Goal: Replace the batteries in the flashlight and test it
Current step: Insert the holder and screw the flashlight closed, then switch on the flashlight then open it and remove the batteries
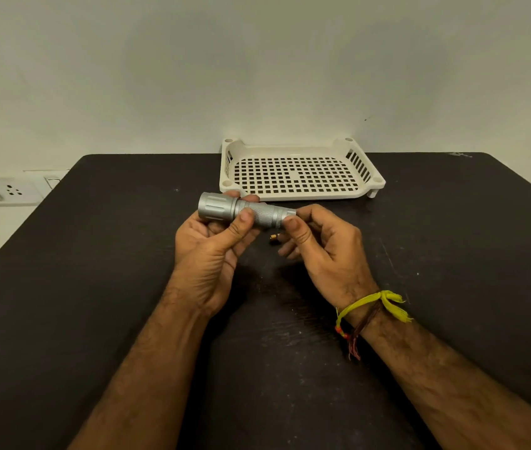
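Right now the person holds a silver flashlight [244, 212] level above the dark bench [95, 254], just in front of the white perforated tray [296, 177] that sits at the bench's far edge against the wall. The left hand [212, 245] is wrapped around the flashlight's middle, thumb pressed on the knurled barrel, with the wider head end sticking out on the side away from the tray's centre. The right hand [319, 248] is pinched on the narrow tail end, thumb and forefinger closed around it; whether the tail cap is loose or tight I cannot tell. Both hands are close together, joined only by the flashlight between them. Below the flashlight, nearer than the tray, a small brass-coloured object [273, 237] lies on the bench, partly behind the right hand's fingers and too small to identify. A yellow thread band [374, 303] is tied round the right wrist. The tray's grid floor shows nothing lying on it.
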